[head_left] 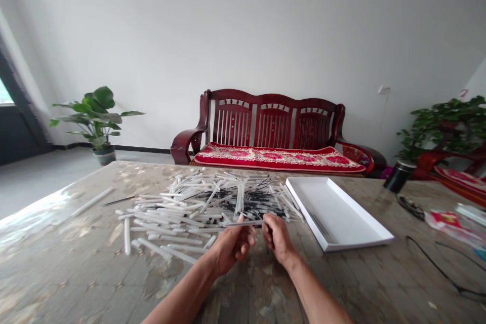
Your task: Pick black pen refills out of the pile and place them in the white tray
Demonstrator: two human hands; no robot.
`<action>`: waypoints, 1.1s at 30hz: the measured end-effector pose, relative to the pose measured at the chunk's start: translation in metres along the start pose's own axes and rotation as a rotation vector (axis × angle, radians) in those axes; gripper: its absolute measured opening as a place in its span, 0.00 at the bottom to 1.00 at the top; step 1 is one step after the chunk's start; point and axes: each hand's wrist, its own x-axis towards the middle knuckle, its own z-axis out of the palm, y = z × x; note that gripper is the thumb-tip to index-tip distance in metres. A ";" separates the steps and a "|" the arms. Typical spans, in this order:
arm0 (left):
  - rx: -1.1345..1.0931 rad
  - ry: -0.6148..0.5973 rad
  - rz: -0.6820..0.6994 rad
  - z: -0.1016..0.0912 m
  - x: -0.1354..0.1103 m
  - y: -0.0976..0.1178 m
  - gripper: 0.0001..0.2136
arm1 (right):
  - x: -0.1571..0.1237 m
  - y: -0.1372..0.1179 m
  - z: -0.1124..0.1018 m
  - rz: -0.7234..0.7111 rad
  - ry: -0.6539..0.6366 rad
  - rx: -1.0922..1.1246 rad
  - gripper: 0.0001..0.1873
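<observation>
"Where is the stick?"

"Up between the two hands, just in front of the pile, thin and grey, lying nearly level."

"And the grip on it?"

"The right hand is clamped on its right end, fingers curled in. The left hand is at the other end, thumb by the stick, fingers bent; I cannot tell whether it pinches it."

"What lies around them?"

"Just beyond, a loose heap of white tubes, with black pieces mixed into its middle and right. To the right stands a shallow white box, a few dark rods along its left wall."

"All on one table?"

"Yes, with a black canister, a plastic bag and a cable on its right side."

"Farther off?"

"A red wooden bench against the wall, a potted plant to its left."
</observation>
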 end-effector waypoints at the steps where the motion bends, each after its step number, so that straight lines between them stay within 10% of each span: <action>1: 0.016 -0.061 -0.070 -0.001 -0.002 0.000 0.21 | 0.000 0.000 -0.001 -0.009 0.009 -0.008 0.26; 8: 0.054 -0.121 -0.056 -0.001 -0.004 -0.009 0.20 | 0.006 0.008 -0.004 -0.053 0.066 -0.088 0.23; 16: -0.234 0.280 0.301 -0.005 0.010 0.004 0.16 | 0.019 0.012 -0.045 -0.362 0.449 -0.786 0.12; 26: -0.183 0.403 0.397 -0.005 0.011 -0.004 0.20 | 0.003 -0.005 -0.044 -0.240 0.273 -1.386 0.02; 33: -0.199 0.406 0.395 -0.007 0.015 -0.007 0.20 | 0.002 0.003 -0.041 -0.268 0.243 -1.367 0.01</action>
